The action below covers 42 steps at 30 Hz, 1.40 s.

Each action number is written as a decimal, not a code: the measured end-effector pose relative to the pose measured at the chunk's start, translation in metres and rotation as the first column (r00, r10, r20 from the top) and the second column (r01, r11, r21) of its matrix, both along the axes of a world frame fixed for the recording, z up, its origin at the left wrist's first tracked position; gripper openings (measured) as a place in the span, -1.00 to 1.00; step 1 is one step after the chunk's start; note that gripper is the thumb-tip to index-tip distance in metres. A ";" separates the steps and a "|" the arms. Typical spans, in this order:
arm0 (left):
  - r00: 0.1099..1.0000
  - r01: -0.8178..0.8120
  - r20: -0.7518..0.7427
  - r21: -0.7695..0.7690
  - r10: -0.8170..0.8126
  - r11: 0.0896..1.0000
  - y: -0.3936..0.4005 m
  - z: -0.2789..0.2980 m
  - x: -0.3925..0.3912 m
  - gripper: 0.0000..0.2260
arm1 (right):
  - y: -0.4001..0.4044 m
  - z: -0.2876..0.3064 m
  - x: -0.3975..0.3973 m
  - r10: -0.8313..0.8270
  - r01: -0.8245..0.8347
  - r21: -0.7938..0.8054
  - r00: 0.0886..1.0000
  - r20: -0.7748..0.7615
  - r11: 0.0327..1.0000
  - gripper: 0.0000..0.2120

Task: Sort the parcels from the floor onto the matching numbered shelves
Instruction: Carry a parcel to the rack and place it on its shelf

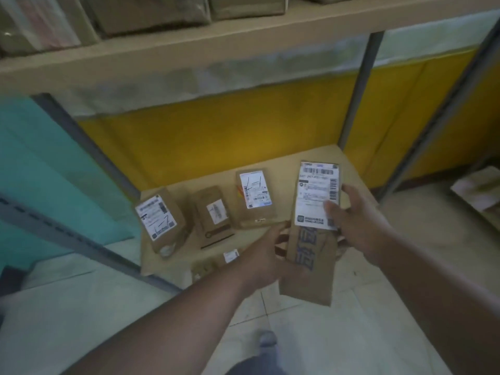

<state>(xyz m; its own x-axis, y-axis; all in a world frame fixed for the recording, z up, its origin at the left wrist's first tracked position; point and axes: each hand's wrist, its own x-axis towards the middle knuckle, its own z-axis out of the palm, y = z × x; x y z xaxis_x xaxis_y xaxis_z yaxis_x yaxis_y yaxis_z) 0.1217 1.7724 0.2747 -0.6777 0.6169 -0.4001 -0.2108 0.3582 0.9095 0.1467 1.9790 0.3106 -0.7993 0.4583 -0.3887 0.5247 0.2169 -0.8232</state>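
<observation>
I observe both hands holding one long brown cardboard parcel [311,247] above the front edge of the lowest shelf [351,169]. The left hand [266,257] grips the parcel's left side near its middle, fingers curled round the edge. The right hand [357,215] grips the right side higher up, thumb pressed flat on the white shipping label [316,196] that covers the parcel's upper half. Blue printed characters run along the tape below the label; I cannot read them.

On the lowest shelf I note three smaller parcels lying in a row to the left of the held one: a left parcel [161,221], a middle parcel [213,215] and a right parcel [254,198], each with a white label facing up. A further small box [216,262] sits at the shelf's front edge. The upper shelf [189,50] carries brown packages. A shoe [267,339] stands on the tiled floor [338,334] below.
</observation>
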 end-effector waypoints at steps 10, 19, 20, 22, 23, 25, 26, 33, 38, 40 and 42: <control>0.986 -0.166 0.018 -0.014 0.167 0.986 0.073 -0.012 -0.060 -0.24 | 0.055 -0.007 -0.088 0.096 -0.105 0.091 0.990 0.100 0.990 -0.62; 0.915 -0.400 -0.101 -0.106 0.390 0.910 0.139 -0.035 -0.129 -0.26 | 0.110 -0.054 -0.187 0.174 -0.178 0.018 0.975 0.137 0.984 -0.83; 0.905 -0.422 -0.108 -0.112 0.411 0.900 0.143 -0.038 -0.134 -0.28 | 0.114 -0.062 -0.195 0.190 -0.190 -0.015 0.973 0.134 0.982 -0.85; 0.887 -0.457 -0.137 -0.127 0.441 0.880 0.149 -0.044 -0.142 -0.31 | 0.118 -0.077 -0.208 0.223 -0.215 -0.078 0.969 0.110 0.973 -0.94; 0.880 -0.470 -0.157 -0.139 0.449 0.872 0.151 -0.047 -0.146 -0.32 | 0.120 -0.087 -0.213 0.239 -0.231 -0.087 0.965 0.106 0.969 -0.95; 0.862 -0.498 -0.206 -0.170 0.463 0.850 0.154 -0.051 -0.153 -0.32 | 0.120 -0.099 -0.219 0.291 -0.283 -0.090 0.952 0.099 0.955 -0.79; 0.856 -0.509 -0.214 -0.189 0.470 0.840 0.155 -0.053 -0.156 -0.31 | 0.120 -0.104 -0.221 0.309 -0.301 -0.089 0.946 0.102 0.950 -0.73; 0.780 -0.622 -0.303 -0.282 0.548 0.730 0.155 -0.062 -0.165 -0.29 | 0.119 -0.101 -0.217 0.382 -0.387 0.026 0.918 0.108 0.922 -0.71; 0.710 -0.704 -0.292 -0.264 0.641 0.659 0.158 -0.060 -0.134 -0.37 | 0.116 -0.059 -0.191 0.520 -0.542 0.348 0.838 0.163 0.764 -0.61; 0.668 -0.744 -0.323 -0.256 0.670 0.618 0.158 -0.058 -0.107 -0.48 | 0.108 -0.041 -0.172 0.569 -0.565 0.397 0.813 0.122 0.723 -0.57; 0.651 -0.757 -0.384 -0.262 0.655 0.599 0.151 -0.055 -0.074 -0.54 | 0.093 -0.023 -0.152 0.630 -0.593 0.441 0.773 0.075 0.674 -0.57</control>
